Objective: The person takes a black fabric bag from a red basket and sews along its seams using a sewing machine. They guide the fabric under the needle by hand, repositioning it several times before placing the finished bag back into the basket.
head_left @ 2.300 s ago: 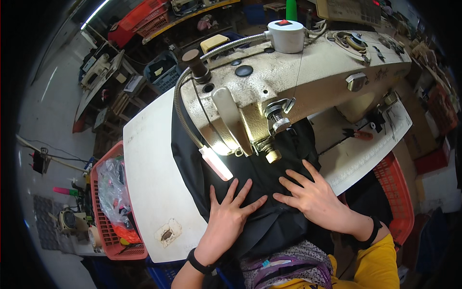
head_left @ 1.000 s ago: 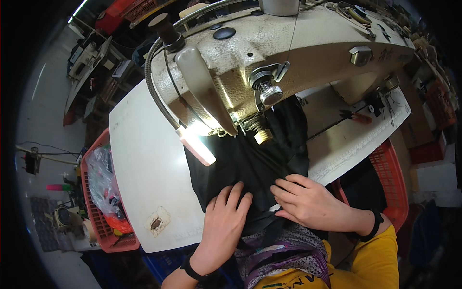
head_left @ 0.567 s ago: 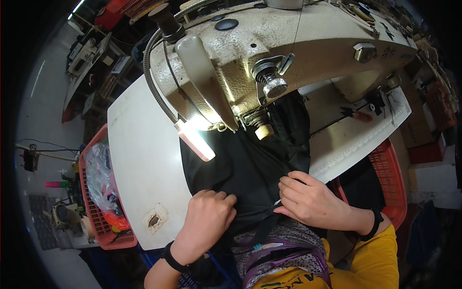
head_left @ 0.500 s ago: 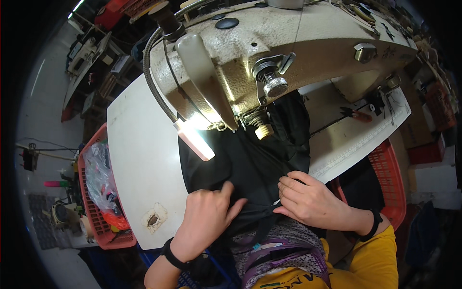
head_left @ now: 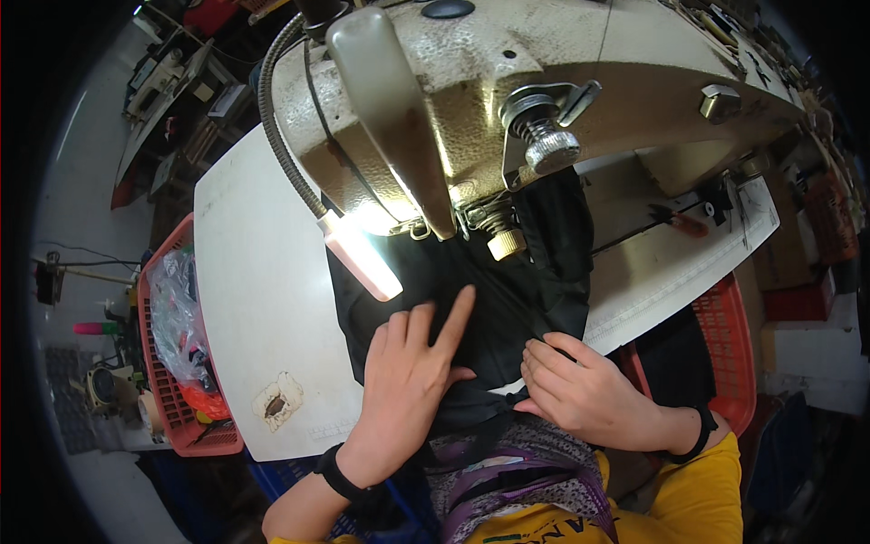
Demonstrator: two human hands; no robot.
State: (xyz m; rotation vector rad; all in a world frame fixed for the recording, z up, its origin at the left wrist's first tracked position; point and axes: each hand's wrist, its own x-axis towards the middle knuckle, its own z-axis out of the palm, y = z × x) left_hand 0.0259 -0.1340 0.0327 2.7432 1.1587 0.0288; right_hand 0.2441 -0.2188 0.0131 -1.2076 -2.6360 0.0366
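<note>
Black fabric (head_left: 494, 340) lies across the sewing machine's white table and hangs over its near edge toward my lap. My left hand (head_left: 408, 363) rests flat on the fabric, index finger stretched toward the machine and thumb out to the side. At the near edge, my right hand (head_left: 566, 385) pinches the fabric between thumb and curled fingers, beside a small white patch. Above the cloth stands the cream sewing machine (head_left: 435, 100). A lit lamp (head_left: 362, 258) on a bendy metal neck shines beside its needle area, which the machine head mostly hides.
Orange-handled snips (head_left: 689, 224) lie at the right on the white table (head_left: 263, 299). A red basket (head_left: 172, 363) with plastic bags stands left of the table; another red basket (head_left: 732, 335) holding dark cloth stands right. A blue basket (head_left: 390, 508) sits below my left forearm.
My left hand has moved slightly forward and unfolded, its index finger now extended on the fabric. The right hand keeps its pinch. The view has shifted, bringing the machine closer.
</note>
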